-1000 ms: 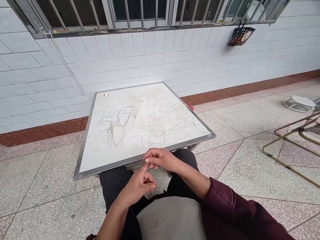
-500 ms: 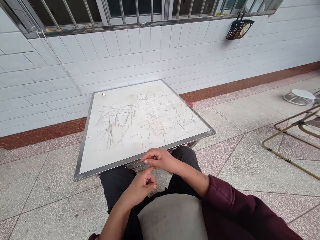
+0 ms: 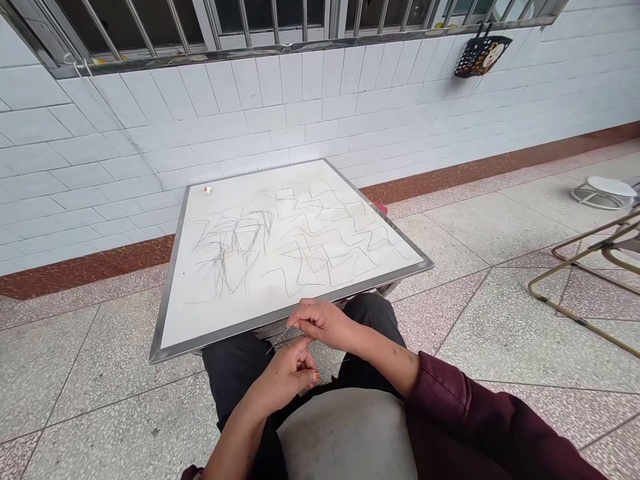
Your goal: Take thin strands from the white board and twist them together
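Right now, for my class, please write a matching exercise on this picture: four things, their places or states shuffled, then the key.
1. Right hand
2. Dark strands
3. Patterned bag
4. White stool

A. Standing on the floor
B. Spread across the tabletop
C. Hanging by the window bars
D. Pinching a thin strand

Pairs: 1-D, 2-B, 3-C, 4-A

We note open passage over the near-left corner of the tabletop (image 3: 200,325), thin wires (image 3: 221,265) obstructing its middle and right, tiled wall (image 3: 295,120) closing the far side, knees (image 3: 371,312) blocking beneath the near edge.
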`<action>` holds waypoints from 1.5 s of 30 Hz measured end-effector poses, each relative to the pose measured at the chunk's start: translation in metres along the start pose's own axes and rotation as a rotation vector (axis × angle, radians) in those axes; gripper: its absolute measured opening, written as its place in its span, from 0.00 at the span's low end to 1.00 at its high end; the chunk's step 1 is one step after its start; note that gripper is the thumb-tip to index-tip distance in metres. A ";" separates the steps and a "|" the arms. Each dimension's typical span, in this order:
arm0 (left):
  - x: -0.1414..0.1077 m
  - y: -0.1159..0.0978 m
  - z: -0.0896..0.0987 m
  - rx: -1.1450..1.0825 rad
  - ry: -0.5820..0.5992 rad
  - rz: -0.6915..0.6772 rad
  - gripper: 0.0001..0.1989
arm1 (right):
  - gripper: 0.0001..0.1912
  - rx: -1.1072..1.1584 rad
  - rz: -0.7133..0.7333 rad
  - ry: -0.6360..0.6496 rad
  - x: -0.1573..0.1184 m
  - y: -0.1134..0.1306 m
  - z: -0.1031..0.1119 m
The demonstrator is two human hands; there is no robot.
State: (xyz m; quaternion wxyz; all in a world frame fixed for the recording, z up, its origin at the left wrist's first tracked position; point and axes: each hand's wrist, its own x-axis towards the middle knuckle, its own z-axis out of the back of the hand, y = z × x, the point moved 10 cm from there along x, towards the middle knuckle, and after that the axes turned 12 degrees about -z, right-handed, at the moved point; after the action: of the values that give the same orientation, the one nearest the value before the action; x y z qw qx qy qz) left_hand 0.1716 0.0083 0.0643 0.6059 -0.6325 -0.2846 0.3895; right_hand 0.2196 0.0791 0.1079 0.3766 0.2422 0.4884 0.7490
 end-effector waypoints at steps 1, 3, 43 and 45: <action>0.000 0.001 0.001 -0.011 -0.018 -0.001 0.31 | 0.12 0.030 -0.018 0.002 0.001 -0.001 0.000; 0.000 0.001 0.006 -0.036 -0.069 -0.011 0.32 | 0.14 0.136 -0.061 0.009 0.002 -0.005 0.003; 0.004 0.000 0.045 -0.138 -0.414 -0.149 0.43 | 0.21 0.948 -0.406 -0.010 -0.022 -0.057 -0.038; 0.001 0.003 0.055 -0.150 -0.499 -0.143 0.41 | 0.22 1.018 -0.427 -0.030 -0.022 -0.059 -0.038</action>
State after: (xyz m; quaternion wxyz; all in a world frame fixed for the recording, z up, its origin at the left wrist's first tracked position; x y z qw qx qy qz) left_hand 0.1261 0.0389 0.0637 0.4946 -0.5381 -0.4973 0.4674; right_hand 0.2239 0.0550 0.0380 0.3625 0.2999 0.8217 0.3217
